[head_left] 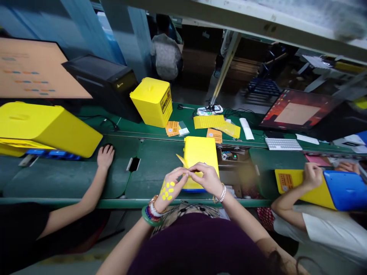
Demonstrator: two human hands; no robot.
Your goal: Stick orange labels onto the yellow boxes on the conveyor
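**Close pinch work at the line**

Head view. Nearest the camera: a dark purple top (197, 248) and the person's forearms. The left hand (172, 187), with yellow dot stickers (168, 190) on its back and bangles (151, 210) at the wrist, and the right hand (205, 178) are narrowly closed, fingertips meeting at a pointed yellow strip (181, 159). Directly beneath lies a yellow case (200, 160) on the green conveyor belt (155, 168). Beyond stand a yellow bin (151, 101), orange cards (172, 128) and a white keyboard (282, 144). At left, a co-worker's hand (105, 157) rests beside a large yellow case (48, 130); at right, another co-worker's hand (312, 176) holds a blue-and-yellow case (332, 191).
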